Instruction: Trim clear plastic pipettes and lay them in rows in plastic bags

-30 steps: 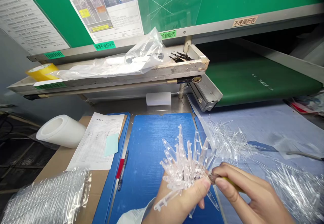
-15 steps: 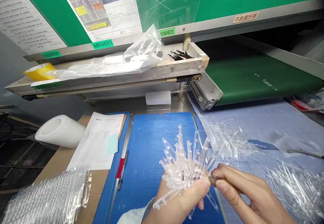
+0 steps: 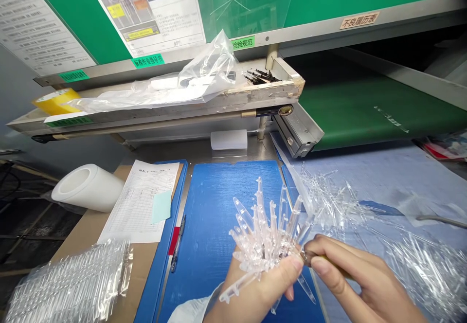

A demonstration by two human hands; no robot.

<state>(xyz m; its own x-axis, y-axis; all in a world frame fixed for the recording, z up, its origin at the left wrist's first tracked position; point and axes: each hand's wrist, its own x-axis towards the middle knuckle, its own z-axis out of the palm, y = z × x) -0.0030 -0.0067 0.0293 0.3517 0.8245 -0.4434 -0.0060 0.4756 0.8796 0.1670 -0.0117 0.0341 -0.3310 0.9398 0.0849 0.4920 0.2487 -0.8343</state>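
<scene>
We find a workbench below a green display board [image 3: 321, 2], with a blue ribbed plastic mat [image 3: 204, 225] as our landmark. Left of the mat lies a clear plastic bag of packed transparent moulded parts [image 3: 69, 284]. Right of the mat, a pale blue sheet [image 3: 383, 177] bears a large loose heap of similar transparent parts [image 3: 426, 274], so much lies unbagged. Over the mat's right side, our left hand [image 3: 255, 289] closes firmly around a spiky bunch of slender clear plastic pieces [image 3: 262, 240], which fan outward and look clean and unbroken. Our right hand [image 3: 350, 279], curled nearly shut, pinches a yellow-handled tool [image 3: 330, 260], its metal tip at the bunch's base; most of the tool is hidden.
</scene>
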